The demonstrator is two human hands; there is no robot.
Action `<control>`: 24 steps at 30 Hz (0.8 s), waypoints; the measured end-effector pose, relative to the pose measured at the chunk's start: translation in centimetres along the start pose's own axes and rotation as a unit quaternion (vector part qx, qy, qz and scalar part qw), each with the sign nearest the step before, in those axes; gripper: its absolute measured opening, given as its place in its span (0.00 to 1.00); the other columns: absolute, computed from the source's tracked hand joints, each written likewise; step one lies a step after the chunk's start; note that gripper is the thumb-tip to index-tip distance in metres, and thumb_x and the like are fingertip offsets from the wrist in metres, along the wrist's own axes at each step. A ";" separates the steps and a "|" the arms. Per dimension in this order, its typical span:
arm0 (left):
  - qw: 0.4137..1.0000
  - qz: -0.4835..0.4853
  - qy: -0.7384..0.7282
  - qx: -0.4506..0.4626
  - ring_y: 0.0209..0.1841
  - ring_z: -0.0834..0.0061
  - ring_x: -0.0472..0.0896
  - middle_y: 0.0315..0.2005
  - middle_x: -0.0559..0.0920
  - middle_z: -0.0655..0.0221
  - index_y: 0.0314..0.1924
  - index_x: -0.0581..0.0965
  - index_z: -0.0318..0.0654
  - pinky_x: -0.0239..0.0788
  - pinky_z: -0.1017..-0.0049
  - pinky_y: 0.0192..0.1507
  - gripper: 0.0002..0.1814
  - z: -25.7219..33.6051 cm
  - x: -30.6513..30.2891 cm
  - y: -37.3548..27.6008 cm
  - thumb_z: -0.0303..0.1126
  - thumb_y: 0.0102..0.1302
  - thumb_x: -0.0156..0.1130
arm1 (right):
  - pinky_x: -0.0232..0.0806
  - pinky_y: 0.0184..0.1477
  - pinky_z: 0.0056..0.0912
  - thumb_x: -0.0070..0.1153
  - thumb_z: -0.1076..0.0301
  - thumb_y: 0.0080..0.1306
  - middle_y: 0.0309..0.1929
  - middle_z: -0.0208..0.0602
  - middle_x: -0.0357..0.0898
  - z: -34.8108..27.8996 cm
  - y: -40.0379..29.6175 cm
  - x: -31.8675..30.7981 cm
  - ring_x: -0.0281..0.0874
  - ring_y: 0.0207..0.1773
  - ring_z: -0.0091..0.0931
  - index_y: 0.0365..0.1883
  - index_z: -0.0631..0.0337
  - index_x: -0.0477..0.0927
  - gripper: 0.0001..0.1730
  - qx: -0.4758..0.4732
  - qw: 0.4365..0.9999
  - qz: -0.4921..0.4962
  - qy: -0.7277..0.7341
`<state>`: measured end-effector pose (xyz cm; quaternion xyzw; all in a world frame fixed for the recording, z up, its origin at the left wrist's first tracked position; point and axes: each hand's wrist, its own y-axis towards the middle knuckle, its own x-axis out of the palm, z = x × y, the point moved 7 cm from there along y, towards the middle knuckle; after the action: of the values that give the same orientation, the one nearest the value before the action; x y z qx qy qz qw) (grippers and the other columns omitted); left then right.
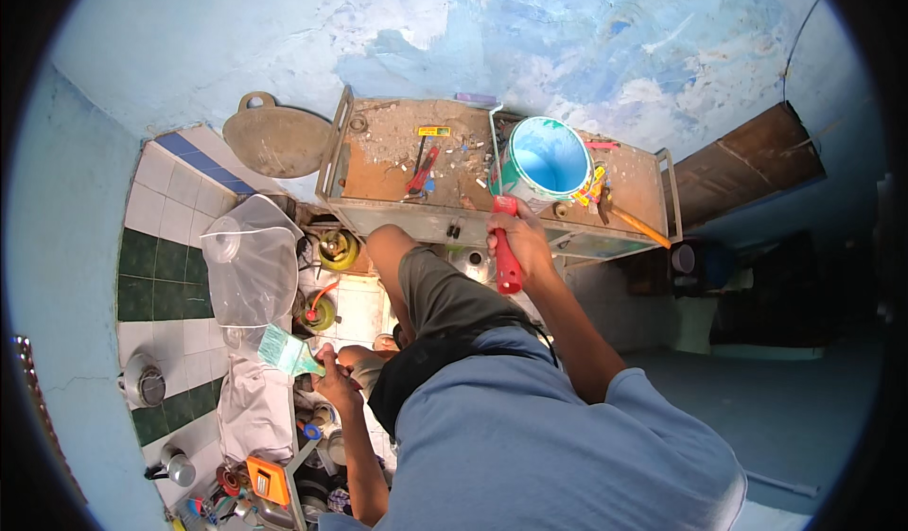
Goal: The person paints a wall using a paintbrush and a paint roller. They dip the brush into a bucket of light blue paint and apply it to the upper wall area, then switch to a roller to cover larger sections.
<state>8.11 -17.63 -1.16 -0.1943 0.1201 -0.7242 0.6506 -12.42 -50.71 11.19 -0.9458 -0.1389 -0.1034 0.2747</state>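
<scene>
My right hand (523,237) grips the red plastic handle (508,247) of a paint roller, in front of the cabinet's near edge. The roller's bent wire frame runs up beside a paint bucket (550,158) with light blue paint inside; a purple roller sleeve (476,97) shows near the wall, and whether it is on the frame I cannot tell. My left hand (336,380) is shut on a wide paintbrush (285,352), its bristles stained pale green and pointing left. A red utility knife (421,173) and a hammer with a wooden handle (640,228) lie on the cabinet top.
Debris covers much of the cabinet top (383,127) against the patchy blue wall (603,49). A wok (277,141) hangs at the left. Below it are a mesh food cover (252,268), green gas cylinders (338,249) and a kettle (144,380). Kitchenware crowds the lower left.
</scene>
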 end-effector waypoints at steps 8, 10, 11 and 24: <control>0.998 0.063 0.020 -0.007 0.11 0.87 0.61 0.15 0.68 0.75 0.31 0.70 0.39 0.53 0.85 0.10 0.13 -1.4 -4.9 0.5 0.39 0.60 0.63 | 0.63 0.18 0.25 0.50 0.78 0.53 0.24 0.31 0.69 -2.5 -3.5 1.2 0.67 0.17 0.20 0.50 0.61 0.65 0.24 -0.016 0.999 -0.015 0.025; 0.997 0.073 0.014 -0.006 0.11 0.87 0.61 0.15 0.68 0.76 0.31 0.70 0.39 0.53 0.85 0.10 0.13 -1.2 -4.5 0.2 0.39 0.60 0.63 | 0.64 0.18 0.25 0.51 0.79 0.54 0.24 0.31 0.69 -1.9 -2.3 1.1 0.67 0.17 0.20 0.49 0.60 0.66 0.22 -0.009 1.000 -0.012 0.022; 0.997 0.079 0.011 -0.001 0.11 0.88 0.61 0.16 0.68 0.76 0.31 0.71 0.38 0.54 0.85 0.10 0.14 -1.0 -4.0 0.2 0.39 0.60 0.63 | 0.64 0.18 0.24 0.51 0.79 0.54 0.24 0.31 0.69 -2.0 -1.5 1.1 0.67 0.17 0.20 0.49 0.60 0.66 0.22 -0.005 1.000 -0.008 0.020; 0.999 0.025 0.017 -0.013 0.15 0.86 0.62 0.27 0.70 0.69 0.34 0.69 0.36 0.57 0.83 0.14 0.18 -2.0 -2.7 0.4 0.43 0.60 0.63 | 0.64 0.17 0.22 0.51 0.79 0.54 0.24 0.32 0.70 -4.6 -2.4 2.8 0.68 0.17 0.21 0.44 0.60 0.67 0.18 -0.027 0.997 -0.034 0.061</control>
<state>7.80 -15.20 -3.45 -0.1874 0.1449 -0.7093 0.6639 -11.09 -50.72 16.98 -0.9395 -0.1514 -0.1745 0.2530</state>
